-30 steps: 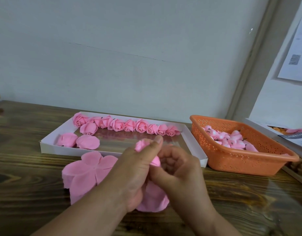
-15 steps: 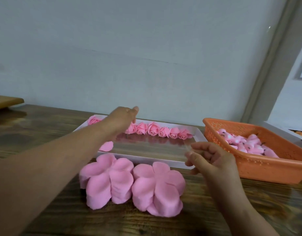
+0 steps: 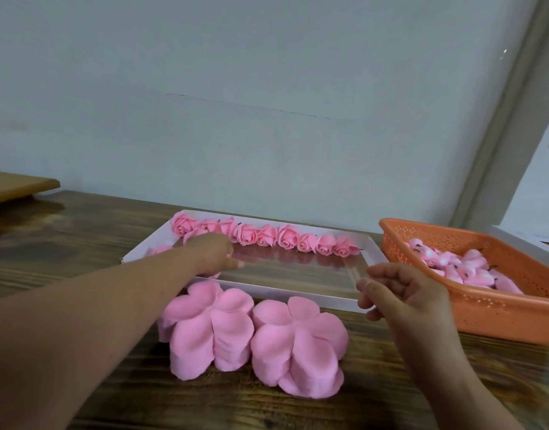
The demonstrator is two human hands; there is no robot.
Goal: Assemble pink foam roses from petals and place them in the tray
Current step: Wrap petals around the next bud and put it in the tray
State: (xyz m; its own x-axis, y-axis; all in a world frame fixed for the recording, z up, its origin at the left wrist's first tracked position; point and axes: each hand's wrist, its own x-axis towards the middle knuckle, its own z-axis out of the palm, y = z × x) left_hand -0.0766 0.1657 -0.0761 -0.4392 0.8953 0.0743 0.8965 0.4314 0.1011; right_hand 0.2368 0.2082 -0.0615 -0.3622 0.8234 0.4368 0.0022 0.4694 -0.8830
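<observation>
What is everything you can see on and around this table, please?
roses: about ten, pink, in a row along the tray's far edge
tray: one, white, middle of the table
petal stacks: two, pink, on the table in front of the tray
basket: one, orange, right of the tray
buds: many, pink, in the basket
table: one, dark wood
board: one, light wood, far left
left hand: over the tray's left end
right hand: empty, loosely curled, near the tray's right corner

tray point(image 3: 370, 243) centre bare, roses point(image 3: 287, 236) along far edge
</observation>
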